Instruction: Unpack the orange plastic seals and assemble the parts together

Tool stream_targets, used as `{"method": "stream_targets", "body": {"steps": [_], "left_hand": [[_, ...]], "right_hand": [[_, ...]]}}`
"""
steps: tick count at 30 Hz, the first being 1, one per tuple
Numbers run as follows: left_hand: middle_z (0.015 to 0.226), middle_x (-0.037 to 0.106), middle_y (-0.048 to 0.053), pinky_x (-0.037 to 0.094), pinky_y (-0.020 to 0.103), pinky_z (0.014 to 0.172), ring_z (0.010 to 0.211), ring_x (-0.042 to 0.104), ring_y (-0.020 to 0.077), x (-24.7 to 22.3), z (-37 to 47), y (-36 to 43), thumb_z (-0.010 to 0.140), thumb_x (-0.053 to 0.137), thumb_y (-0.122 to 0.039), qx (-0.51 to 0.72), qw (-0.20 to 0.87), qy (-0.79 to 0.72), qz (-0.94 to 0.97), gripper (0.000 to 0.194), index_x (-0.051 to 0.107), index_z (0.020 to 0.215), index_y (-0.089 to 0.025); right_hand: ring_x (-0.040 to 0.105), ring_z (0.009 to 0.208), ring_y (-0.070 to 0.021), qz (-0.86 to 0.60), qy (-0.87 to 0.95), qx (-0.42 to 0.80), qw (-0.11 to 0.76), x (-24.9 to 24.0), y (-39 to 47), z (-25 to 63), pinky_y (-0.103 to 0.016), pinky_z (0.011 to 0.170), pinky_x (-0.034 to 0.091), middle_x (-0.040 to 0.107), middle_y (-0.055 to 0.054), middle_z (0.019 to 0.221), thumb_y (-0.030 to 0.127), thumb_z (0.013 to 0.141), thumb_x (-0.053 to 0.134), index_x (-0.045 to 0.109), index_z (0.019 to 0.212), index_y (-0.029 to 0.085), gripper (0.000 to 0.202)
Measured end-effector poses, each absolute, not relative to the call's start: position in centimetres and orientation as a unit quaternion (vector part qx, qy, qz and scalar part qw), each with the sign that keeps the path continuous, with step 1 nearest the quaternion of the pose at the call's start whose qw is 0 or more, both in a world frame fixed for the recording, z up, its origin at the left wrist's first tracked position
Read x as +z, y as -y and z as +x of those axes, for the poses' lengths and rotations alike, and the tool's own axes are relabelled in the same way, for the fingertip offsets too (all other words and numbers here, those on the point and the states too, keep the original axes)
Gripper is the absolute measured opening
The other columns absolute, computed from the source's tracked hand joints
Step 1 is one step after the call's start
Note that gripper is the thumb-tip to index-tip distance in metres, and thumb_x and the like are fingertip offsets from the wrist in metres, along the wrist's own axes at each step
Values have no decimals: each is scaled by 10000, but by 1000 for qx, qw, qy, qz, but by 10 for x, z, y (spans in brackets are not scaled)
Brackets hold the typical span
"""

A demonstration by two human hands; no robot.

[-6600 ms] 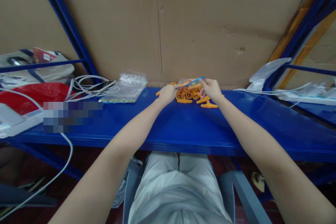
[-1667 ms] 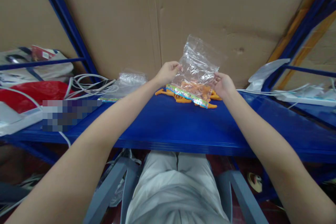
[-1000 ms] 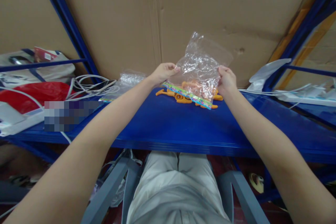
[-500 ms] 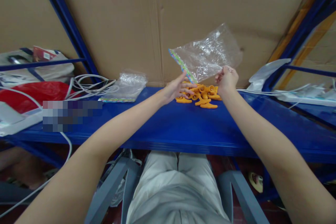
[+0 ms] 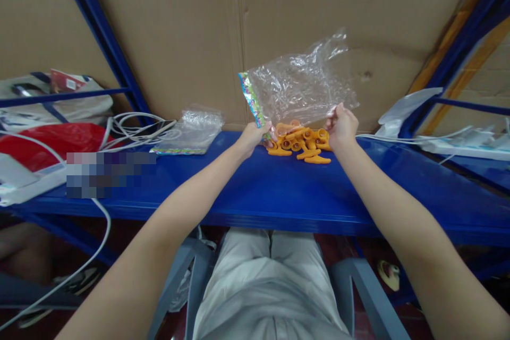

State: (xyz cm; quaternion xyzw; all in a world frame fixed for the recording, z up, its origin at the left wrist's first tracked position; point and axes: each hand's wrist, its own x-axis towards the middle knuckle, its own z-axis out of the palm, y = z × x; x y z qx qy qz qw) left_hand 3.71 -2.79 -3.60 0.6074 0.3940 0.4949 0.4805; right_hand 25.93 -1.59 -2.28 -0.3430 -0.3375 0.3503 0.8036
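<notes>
A clear plastic bag (image 5: 303, 87) with a colourful printed strip along its left end is stretched between my two hands above the table. My left hand (image 5: 257, 137) is closed on the lower corner at the printed strip. At the other end, my right hand (image 5: 342, 125) pinches the bag's lower edge. Below and behind the bag lies a heap of orange plastic pieces (image 5: 306, 143), some with round cup-like openings, others curved like handles. Part of the heap is hidden by the bag and my hands.
More clear bags (image 5: 191, 130) lie flat on the blue table (image 5: 255, 191) to the left. White cables (image 5: 139, 130), a red bag (image 5: 51, 143) and a power strip (image 5: 32, 186) are farther left. Another white power strip (image 5: 470, 146) sits at right. Cardboard (image 5: 179, 32) stands behind.
My left hand has gone from open fingers beside the bag to gripping its printed end. The bag has shifted left and is spread flatter. My right hand keeps its hold.
</notes>
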Motion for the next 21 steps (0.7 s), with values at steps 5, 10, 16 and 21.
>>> {"method": "stream_targets", "body": {"steps": [5, 10, 16, 21], "left_hand": [[578, 665, 7, 490, 218, 488, 425, 571, 114, -39, 32, 28, 978, 584, -353, 487, 459, -382, 638, 280, 583, 773, -163], [765, 735, 70, 589, 298, 671, 682, 711, 188, -51, 25, 16, 971, 527, -318, 481, 337, -413, 696, 230, 640, 886, -137], [1602, 427, 193, 322, 482, 1231, 1518, 349, 317, -64, 16, 2, 884, 646, -388, 524, 6, -315, 791, 691, 412, 1493, -160], [1745, 106, 115, 172, 518, 1284, 1615, 19, 303, -62, 15, 8, 938, 549, -393, 505, -107, -301, 802, 779, 203, 1626, -266]], "right_hand": [[356, 333, -38, -353, 334, 357, 798, -26, 23, 258, -135, 334, 309, 381, 124, 477, 368, 886, 742, 393, 671, 224, 435], [329, 320, -47, -369, 308, 364, 798, -27, 26, 263, -149, 315, 279, 344, 115, 445, 286, 916, 655, 391, 644, 226, 384], [325, 342, -63, -381, 277, 361, 805, -30, 20, 273, -171, 320, 284, 333, 110, 449, 248, 875, 617, 418, 644, 237, 305], [312, 363, -59, -375, 237, 384, 810, -30, 17, 275, -165, 344, 271, 325, 112, 477, 239, 893, 578, 392, 658, 235, 300]]}}
